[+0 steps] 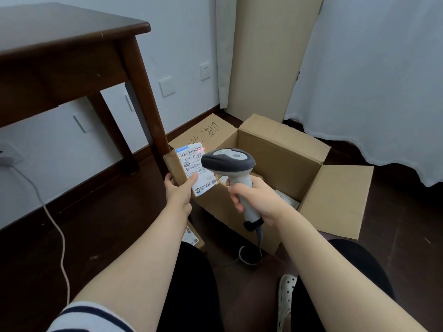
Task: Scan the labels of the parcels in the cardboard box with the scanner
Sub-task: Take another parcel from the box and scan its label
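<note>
Navy-striped white sleeve, black trousers

The camera rides on my head, a wide-angle lens looking forward and down along both forearms. My left hand, holding a parcel, and my right hand, gripping the scanner, sit close below it near the middle. The cardboard box lies just beyond them on the floor. The table bends in at upper left, the curtain at right, my shoe at the bottom edge.
</note>
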